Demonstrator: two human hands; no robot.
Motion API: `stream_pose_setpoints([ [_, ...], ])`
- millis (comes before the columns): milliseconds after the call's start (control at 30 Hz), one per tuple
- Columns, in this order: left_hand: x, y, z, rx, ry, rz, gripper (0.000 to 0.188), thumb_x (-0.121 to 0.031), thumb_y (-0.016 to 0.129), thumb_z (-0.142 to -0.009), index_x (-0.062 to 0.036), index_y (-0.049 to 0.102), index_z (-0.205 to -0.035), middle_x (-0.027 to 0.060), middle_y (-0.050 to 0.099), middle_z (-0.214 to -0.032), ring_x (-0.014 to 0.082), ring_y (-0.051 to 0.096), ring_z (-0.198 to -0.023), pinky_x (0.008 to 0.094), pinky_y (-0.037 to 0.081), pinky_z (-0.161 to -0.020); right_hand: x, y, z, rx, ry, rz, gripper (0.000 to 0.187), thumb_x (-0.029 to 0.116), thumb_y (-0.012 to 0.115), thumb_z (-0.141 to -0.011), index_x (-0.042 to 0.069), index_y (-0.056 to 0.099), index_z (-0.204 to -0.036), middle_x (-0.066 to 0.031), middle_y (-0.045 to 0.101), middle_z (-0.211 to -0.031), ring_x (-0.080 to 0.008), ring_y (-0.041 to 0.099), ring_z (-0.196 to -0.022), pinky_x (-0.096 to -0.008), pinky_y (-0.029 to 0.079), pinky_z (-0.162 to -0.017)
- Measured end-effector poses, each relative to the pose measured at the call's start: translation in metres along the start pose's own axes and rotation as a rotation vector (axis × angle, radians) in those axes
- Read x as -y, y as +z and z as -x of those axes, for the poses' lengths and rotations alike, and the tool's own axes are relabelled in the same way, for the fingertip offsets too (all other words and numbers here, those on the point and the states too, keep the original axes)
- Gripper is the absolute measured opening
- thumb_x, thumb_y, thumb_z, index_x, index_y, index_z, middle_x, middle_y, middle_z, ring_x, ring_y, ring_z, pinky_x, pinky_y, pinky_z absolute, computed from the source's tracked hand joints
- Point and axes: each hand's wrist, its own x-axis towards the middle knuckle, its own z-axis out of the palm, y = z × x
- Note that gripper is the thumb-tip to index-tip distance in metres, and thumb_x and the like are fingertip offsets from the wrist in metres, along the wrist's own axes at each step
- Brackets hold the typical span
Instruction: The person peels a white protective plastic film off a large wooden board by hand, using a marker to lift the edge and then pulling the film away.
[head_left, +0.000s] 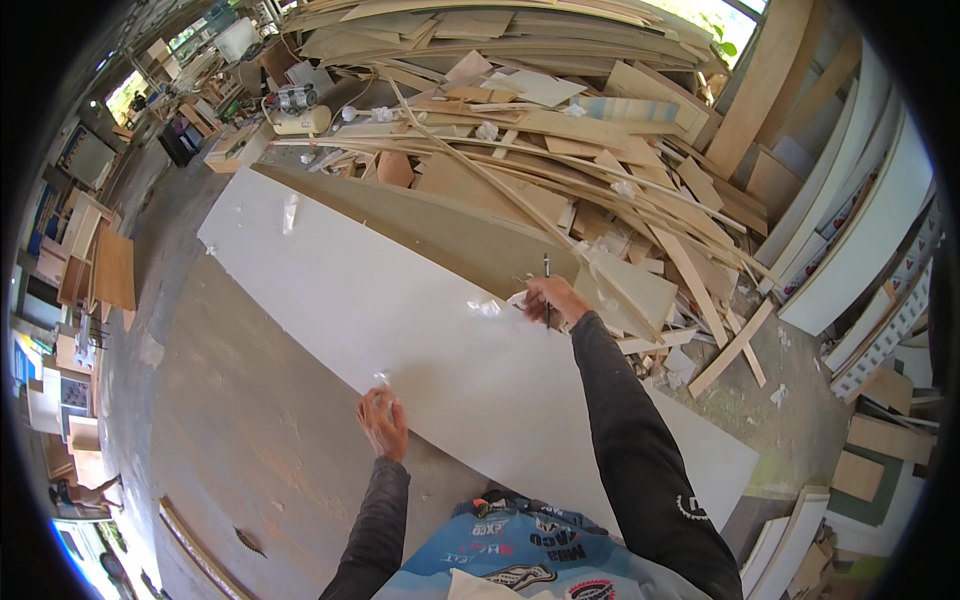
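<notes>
A long white board [400,300] lies flat, running from upper left to lower right. My left hand [383,422] grips its near edge, with a bit of clear film or tape at the fingertips. My right hand [550,298] rests on the far edge and holds a thin dark pencil-like tool [547,285] upright. A crumpled scrap of clear film [484,307] lies on the board just left of that hand.
A big heap of wood offcuts and strips [560,150] lies behind the board. White panels [860,230] lean at the right. A small compressor [300,112] sits at the far end. Bare concrete floor [220,400] spreads to the left, with plywood pieces [112,268] beyond.
</notes>
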Motion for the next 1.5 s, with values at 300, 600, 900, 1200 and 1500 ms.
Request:
stream_pose_setpoints([
  [300,-0.002,0.005,0.008,-0.044,-0.086,0.144,0.014,-0.007,0.061,-0.093,-0.0005,0.067,-0.103,0.0121,0.058,-0.100,0.0306,0.056,-0.097,0.0417,0.048,-0.084,0.044,-0.033,-0.027,-0.525,-0.654,-0.279,0.040,0.035,0.048,-0.101,0.003,0.067,-0.117,-0.0070,0.069,-0.117,-0.0162,0.064,-0.108,-0.0333,0.050,-0.085],
  [600,-0.019,0.007,-0.010,-0.030,-0.027,0.160,0.013,-0.011,0.058,-0.096,-0.0007,0.061,-0.103,0.0132,0.057,-0.101,0.0328,0.056,-0.100,0.0449,0.046,-0.086,0.020,-0.063,-0.049,-0.746,-0.887,0.174,0.035,0.028,0.047,-0.099,0.002,0.068,-0.110,-0.0095,0.072,-0.103,-0.0226,0.069,-0.091,-0.0348,0.054,-0.082],
  [900,-0.011,0.004,0.002,-0.030,-0.199,0.249,0.008,-0.008,0.062,-0.089,-0.0019,0.059,-0.093,0.0109,0.057,-0.096,0.0285,0.055,-0.094,0.0403,0.046,-0.081,0.051,0.079,0.025,0.511,0.232,-0.004,0.036,0.027,0.046,-0.098,-0.003,0.066,-0.091,-0.0224,0.072,-0.089,-0.0246,0.068,-0.061,-0.0359,0.053,-0.049],
  [1200,0.003,-0.006,0.021,-0.076,-0.360,0.283,0.011,-0.006,0.064,-0.084,-0.0024,0.053,-0.083,0.0074,0.051,-0.085,0.0216,0.050,-0.081,0.0349,0.042,-0.070,0.082,-0.006,0.001,-1.059,-0.987,0.129,0.041,0.027,0.038,-0.105,-0.002,0.063,-0.121,-0.0141,0.060,-0.132,-0.0252,0.056,-0.122,-0.0368,0.040,-0.104],
  [1500,0.011,-0.027,-0.021,-0.203,-0.195,0.178,0.007,-0.005,0.065,-0.086,-0.0016,0.063,-0.092,0.0085,0.060,-0.096,0.0239,0.056,-0.090,0.0369,0.048,-0.077,-0.035,0.059,0.129,-0.474,-0.427,-0.157,0.047,0.031,0.037,-0.104,-0.002,0.069,-0.094,-0.0136,0.072,-0.088,-0.0105,0.049,-0.046,-0.0272,0.046,-0.052],
])
